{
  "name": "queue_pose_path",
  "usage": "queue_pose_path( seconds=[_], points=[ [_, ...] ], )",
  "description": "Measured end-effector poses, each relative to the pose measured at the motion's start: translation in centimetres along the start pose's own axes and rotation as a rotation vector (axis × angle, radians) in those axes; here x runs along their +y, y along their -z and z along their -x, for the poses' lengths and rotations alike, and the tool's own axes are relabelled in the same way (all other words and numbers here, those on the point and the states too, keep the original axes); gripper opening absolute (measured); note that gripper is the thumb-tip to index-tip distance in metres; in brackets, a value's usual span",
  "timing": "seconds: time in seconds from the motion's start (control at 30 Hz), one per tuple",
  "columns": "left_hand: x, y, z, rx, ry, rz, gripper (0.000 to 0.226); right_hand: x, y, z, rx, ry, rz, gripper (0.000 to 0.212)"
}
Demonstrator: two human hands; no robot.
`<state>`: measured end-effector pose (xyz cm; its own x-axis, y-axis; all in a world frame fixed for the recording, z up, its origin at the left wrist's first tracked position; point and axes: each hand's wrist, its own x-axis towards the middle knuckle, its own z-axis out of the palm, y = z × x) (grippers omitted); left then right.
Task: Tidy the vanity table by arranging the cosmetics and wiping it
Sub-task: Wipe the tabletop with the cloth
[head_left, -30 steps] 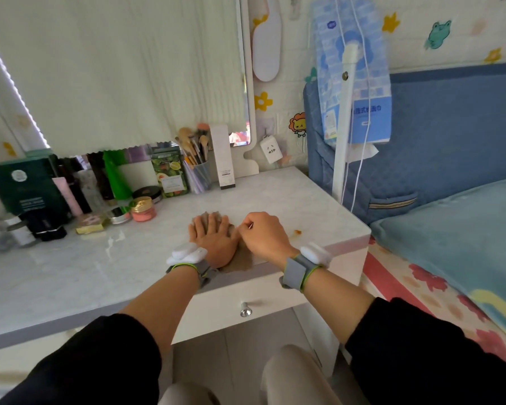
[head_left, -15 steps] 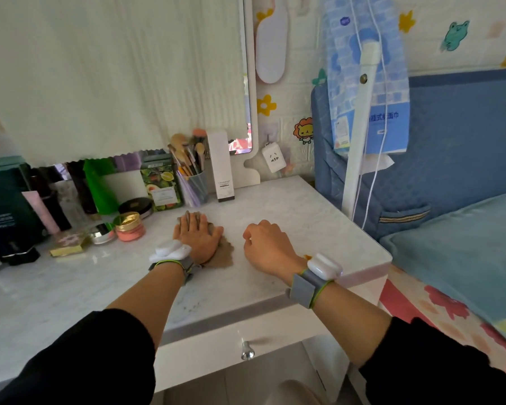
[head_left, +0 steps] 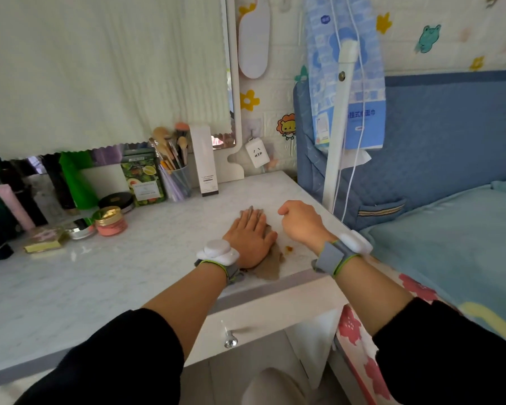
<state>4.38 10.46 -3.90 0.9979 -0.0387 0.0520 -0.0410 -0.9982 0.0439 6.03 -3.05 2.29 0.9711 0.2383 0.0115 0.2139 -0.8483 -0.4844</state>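
Where the vanity table (head_left: 114,276) meets the mirror at the back left, the cosmetics stand crowded together. A pink tube (head_left: 12,207) leans among dark bottles and a gold-edged palette (head_left: 44,240) lies flat. A small silver-lidded pot (head_left: 81,229) sits just beside a pink jar with a gold lid (head_left: 110,221), with a black round compact (head_left: 118,200) behind them. Next come an avocado-printed packet (head_left: 144,178), a clear cup of makeup brushes (head_left: 176,178) and a tall white box (head_left: 204,160).

Right of these, near the front edge, the left hand (head_left: 250,239) lies flat with its fingers straight and together. It presses down on a brown cloth (head_left: 270,267), which shows past the fingertips and below the palm. A small orange stain (head_left: 289,248) sits on the tabletop just beside the cloth. Further right, the right hand (head_left: 300,222) rests on the table, clenched in a fist apart from the cloth, with nothing seen in it.
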Motion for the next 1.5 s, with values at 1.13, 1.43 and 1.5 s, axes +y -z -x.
queue_pose_path(
  seconds=[1.13, 1.43, 1.5],
  points=[
    [-0.8, -0.7, -7.1, 0.019, 0.227, 0.072, 0.068, 3.4, 0.9, -5.5, -0.081, 0.011, 0.079, 0.037],
    [-3.8, 0.1, -6.7, -0.018, 0.2, 0.039, 0.07, 1.9, -0.6, -7.3, -0.106, 0.037, 0.176, 0.015],
    [-4.6, 0.0, -8.1, -0.004, 0.203, 0.036, 0.071, 2.1, -0.9, -8.2, -0.096, 0.035, 0.198, 0.022]
  ],
)
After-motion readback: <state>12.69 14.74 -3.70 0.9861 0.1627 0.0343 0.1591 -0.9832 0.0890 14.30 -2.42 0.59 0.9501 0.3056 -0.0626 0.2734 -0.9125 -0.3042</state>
